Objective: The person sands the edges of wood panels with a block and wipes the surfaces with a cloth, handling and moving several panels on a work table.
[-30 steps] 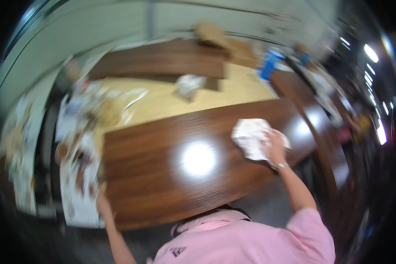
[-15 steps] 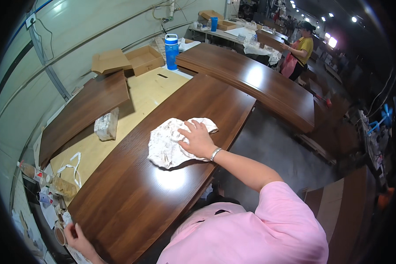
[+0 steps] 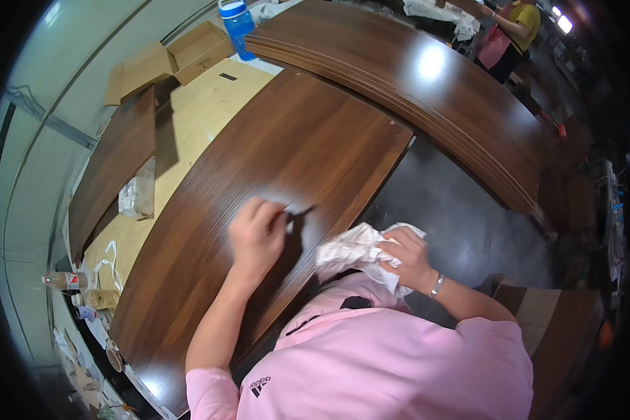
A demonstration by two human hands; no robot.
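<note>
A long brown wood-grain panel [image 3: 273, 147] lies in front of me. My right hand [image 3: 407, 259] grips a crumpled white cloth [image 3: 346, 250], held at the panel's near right edge, partly past it and close to my body. Above the middle of the panel is my left hand [image 3: 257, 234], its fingers pinched together and casting a shadow on the wood. A small pale bit shows at those fingertips, too small to name.
A stack of brown panels [image 3: 399, 77] lies beyond. Left on the yellowish board [image 3: 210, 105] are a tilted panel [image 3: 115, 168], a plastic-wrapped block [image 3: 138, 190] and an open cardboard box [image 3: 199, 52]. Bottles [image 3: 99, 299] stand at the left edge, a blue bottle [image 3: 238, 29] behind. A person [image 3: 509, 35] stands at the far right.
My right hand has lifted the cloth off the panel and drawn it toward my body, bunching it. My left hand has moved from the near left corner to above the panel's middle. The view has shifted.
</note>
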